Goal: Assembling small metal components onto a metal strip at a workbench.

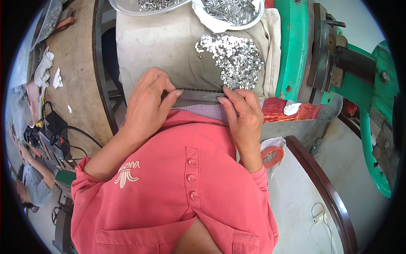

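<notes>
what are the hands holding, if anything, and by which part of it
A narrow metal strip, held by its two ends: the left hand pinches its left end and the right hand its right end.

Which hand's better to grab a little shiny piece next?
Probably the right hand: holding the right end of the metal strip, it's nearest the pile of shiny pieces; the left hand is farther away.

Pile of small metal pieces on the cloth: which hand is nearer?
Right. The right hand, on the metal strip, is just below the pile; the left hand is farther off, down and left of it.
</notes>
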Action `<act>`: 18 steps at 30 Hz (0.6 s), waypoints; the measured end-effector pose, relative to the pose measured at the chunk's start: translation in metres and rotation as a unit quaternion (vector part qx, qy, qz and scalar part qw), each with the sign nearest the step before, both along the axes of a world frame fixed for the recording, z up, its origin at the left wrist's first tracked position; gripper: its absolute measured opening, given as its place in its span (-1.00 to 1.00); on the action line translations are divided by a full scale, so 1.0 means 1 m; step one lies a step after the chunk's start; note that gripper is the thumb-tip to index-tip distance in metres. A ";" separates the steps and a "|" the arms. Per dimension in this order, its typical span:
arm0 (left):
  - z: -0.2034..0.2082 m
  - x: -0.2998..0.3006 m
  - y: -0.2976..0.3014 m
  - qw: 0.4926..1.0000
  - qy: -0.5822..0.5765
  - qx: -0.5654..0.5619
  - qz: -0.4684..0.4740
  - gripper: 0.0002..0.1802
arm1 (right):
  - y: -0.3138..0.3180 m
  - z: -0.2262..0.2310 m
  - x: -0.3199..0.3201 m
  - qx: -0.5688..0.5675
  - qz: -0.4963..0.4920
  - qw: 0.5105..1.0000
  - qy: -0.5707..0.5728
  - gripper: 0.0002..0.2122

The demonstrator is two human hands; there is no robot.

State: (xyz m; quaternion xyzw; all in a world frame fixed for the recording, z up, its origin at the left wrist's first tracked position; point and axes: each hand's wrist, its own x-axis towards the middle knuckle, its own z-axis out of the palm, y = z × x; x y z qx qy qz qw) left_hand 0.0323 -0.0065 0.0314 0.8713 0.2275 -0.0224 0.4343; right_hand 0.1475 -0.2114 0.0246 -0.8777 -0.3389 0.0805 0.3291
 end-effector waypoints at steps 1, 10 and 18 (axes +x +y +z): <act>0.000 0.000 0.000 1.000 -0.005 -0.007 0.010 -0.83 | -0.002 -0.001 0.000 -0.001 -0.002 1.000 -0.001 -0.73; -0.002 -0.011 0.006 0.984 -0.097 0.049 -0.144 -0.69 | -0.020 -0.016 -0.002 0.103 0.078 0.990 -0.063 -0.70; 0.001 0.016 0.014 0.961 -0.153 0.108 -0.203 -0.71 | -0.020 -0.010 -0.002 0.075 0.051 0.993 -0.070 -0.72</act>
